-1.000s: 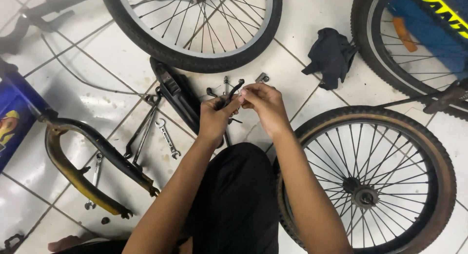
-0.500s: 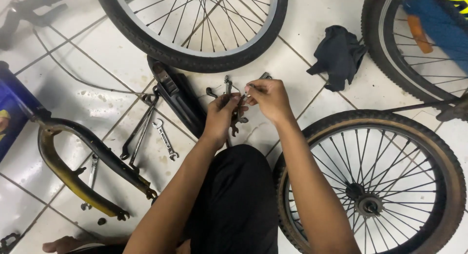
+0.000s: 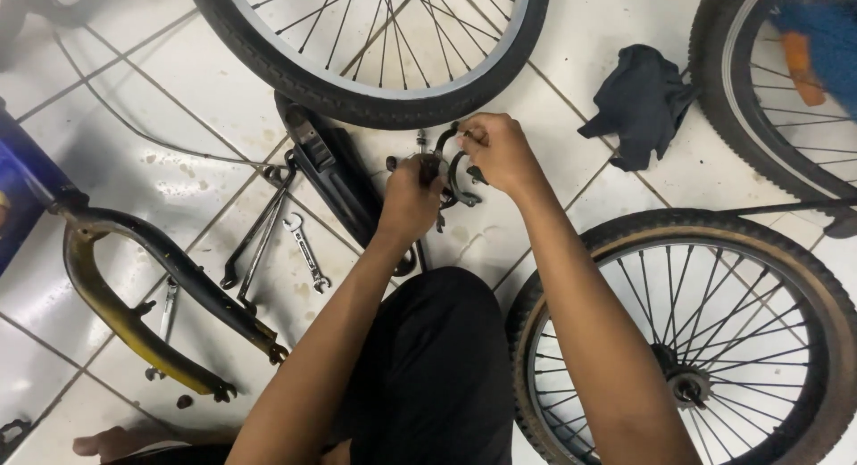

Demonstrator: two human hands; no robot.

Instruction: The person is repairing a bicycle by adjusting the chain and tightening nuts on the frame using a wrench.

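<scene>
We see a floor [image 3: 625, 19] of white tiles with grey grout lines. On it lies a fork [image 3: 134, 286] in black and worn yellow, and a small silver wrench [image 3: 306, 253]. The brake caliper [image 3: 455, 166] is dark metal (its bolt ends glint silver). The rag [image 3: 638, 103] is dark navy. The tyre [image 3: 357, 86] at the floor's far edge is black, its rim pale grey; the near-right wheel [image 3: 687, 340] has a tan sidewall band.

Brake caliper [image 3: 455, 166]: dark metal, dull, worn. Spanner [image 3: 305, 252]: bright smooth metal. Floor tiles [image 3: 178, 99]: glossy white, smudged. Rag [image 3: 638, 103]: dark matt cloth. Tyres [image 3: 357, 95]: matt black rubber; spokes shiny metal. Fork [image 3: 143, 286]: scuffed black-yellow paint.
</scene>
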